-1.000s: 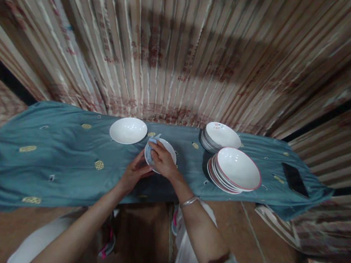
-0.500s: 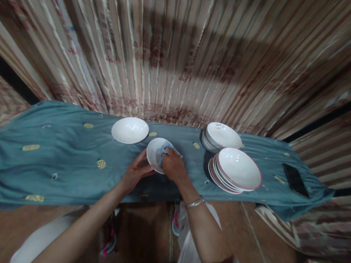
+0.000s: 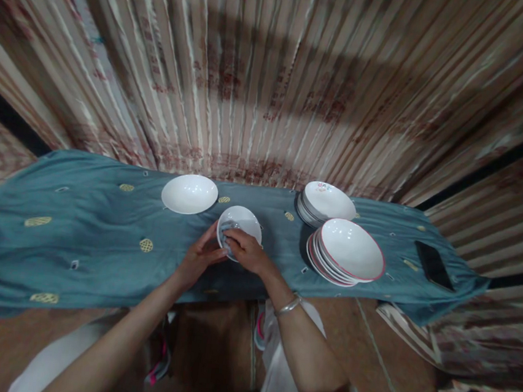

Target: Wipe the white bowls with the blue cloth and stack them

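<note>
A small white bowl (image 3: 250, 218) stands in front of me, tilted a little. My left hand (image 3: 201, 253) grips its left rim, thumb toward the near side. Inside the bowl, my right hand (image 3: 247, 251) presses a bluish-grey cloth (image 3: 227, 229) against the left part of the inner wall; the fingers cover much of the cloth. Just behind and left lies a wider white bowl (image 3: 190, 194) by itself. On the right are a stack of white bowls with red rims (image 3: 353, 251) and, behind it, another stack of white bowls with a flower print (image 3: 328, 201).
A green-blue patterned cloth (image 3: 96, 223) covers the narrow table. Near its right end lies a black phone (image 3: 434, 265). Pleated curtains (image 3: 263, 85) hang right behind the table. Dark bars slope down at both sides.
My right hand has moved the cloth from the right side of the small bowl's inside to its left side. My left hand keeps its hold on the rim.
</note>
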`<act>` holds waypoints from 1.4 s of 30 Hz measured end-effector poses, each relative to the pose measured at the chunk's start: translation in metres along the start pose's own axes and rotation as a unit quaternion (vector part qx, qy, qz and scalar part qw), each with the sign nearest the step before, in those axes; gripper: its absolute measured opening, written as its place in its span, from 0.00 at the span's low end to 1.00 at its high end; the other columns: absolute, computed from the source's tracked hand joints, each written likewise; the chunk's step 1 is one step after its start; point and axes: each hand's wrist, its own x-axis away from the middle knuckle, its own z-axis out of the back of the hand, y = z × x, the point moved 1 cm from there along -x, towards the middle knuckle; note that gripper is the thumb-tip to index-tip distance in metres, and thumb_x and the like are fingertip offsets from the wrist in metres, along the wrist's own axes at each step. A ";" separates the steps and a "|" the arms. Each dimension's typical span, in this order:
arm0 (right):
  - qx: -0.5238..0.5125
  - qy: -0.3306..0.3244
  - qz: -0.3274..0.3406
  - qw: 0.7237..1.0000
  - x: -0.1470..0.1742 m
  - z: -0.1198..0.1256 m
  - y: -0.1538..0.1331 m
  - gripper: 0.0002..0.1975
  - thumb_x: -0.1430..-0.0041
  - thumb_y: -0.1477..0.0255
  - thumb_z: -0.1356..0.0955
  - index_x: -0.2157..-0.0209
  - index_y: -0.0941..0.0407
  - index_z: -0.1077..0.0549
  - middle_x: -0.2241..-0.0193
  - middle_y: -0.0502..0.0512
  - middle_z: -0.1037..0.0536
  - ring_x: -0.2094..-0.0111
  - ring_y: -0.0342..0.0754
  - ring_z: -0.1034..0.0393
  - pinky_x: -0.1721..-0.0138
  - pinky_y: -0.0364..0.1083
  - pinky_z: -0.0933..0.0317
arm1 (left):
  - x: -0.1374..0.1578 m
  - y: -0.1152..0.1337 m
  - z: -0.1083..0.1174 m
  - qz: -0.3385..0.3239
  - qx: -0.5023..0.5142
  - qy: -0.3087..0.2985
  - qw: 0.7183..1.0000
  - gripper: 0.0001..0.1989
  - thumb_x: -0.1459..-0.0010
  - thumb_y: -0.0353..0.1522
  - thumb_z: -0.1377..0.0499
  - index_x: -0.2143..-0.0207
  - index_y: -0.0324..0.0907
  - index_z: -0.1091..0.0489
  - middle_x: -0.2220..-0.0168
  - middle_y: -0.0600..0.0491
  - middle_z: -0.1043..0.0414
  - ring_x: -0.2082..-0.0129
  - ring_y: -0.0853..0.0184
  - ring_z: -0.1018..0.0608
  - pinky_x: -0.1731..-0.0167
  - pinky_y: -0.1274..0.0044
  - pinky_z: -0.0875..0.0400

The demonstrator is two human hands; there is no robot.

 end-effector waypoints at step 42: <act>0.083 0.082 -0.007 0.993 -0.005 0.010 -0.017 0.23 0.35 0.73 0.38 0.40 0.61 0.34 0.35 0.66 0.38 0.33 0.54 0.46 0.33 0.55 0.50 | 0.001 -0.002 0.000 -0.025 -0.031 -0.014 0.999 0.47 0.55 0.38 0.29 0.33 0.53 0.43 0.31 0.50 0.44 0.36 0.46 0.34 0.46 0.61 0.27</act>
